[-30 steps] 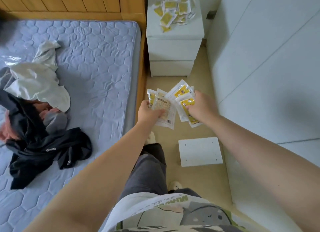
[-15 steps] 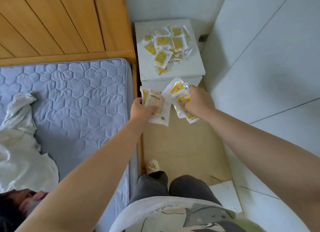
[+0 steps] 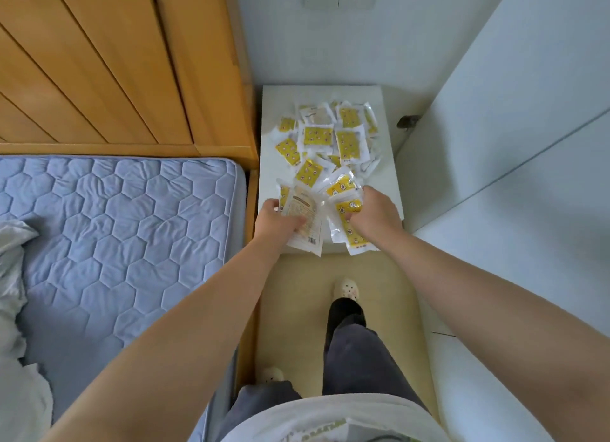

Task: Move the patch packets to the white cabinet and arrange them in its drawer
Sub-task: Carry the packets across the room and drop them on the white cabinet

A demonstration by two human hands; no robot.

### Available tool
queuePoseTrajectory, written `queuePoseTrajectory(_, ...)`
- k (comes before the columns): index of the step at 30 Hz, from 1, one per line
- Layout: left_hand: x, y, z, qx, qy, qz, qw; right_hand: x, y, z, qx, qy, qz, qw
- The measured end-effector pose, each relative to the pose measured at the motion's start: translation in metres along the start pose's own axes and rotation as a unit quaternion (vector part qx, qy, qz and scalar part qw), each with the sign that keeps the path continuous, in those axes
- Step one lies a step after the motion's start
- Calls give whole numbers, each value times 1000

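Packets (image 3: pixel 305 222) over front edge of cabinet (image 3: pixel 389 164)

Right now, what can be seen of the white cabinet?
Only the smooth flat top of the white cabinet shows, from above; its drawer is hidden. It stands between the wooden headboard and a white panel. A loose pile of yellow patch packets lies on it. The left hand and right hand grip further packets over its front edge.
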State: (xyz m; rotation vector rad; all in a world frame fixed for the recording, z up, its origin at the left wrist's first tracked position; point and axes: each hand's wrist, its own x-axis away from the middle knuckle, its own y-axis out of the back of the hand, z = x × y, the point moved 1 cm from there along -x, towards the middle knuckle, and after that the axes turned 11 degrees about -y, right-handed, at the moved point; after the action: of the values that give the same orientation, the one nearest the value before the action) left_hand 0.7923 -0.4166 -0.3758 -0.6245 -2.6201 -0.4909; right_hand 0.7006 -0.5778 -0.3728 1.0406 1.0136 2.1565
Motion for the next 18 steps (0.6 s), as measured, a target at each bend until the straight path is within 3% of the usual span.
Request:
queuePoseTrajectory(5, -71, -52, 9, -19, 63, -40, 997, -101, -1, -31, -145, -153, 90, 973)
queuePoseTrajectory(11, -132, -114, 35, -32, 108, -56, 992, -182, -14, -94, -285, -291, 82, 909)
queuePoseTrajectory(15, -166, -143, 49, -88, 14, -61, 994, -217, -39, -111, -348, -329, 48, 877)
queuePoseTrajectory(18, -186, -161, 64, -275, -87, -116, 950, -234, -60, -113, -370, -320, 19, 872)
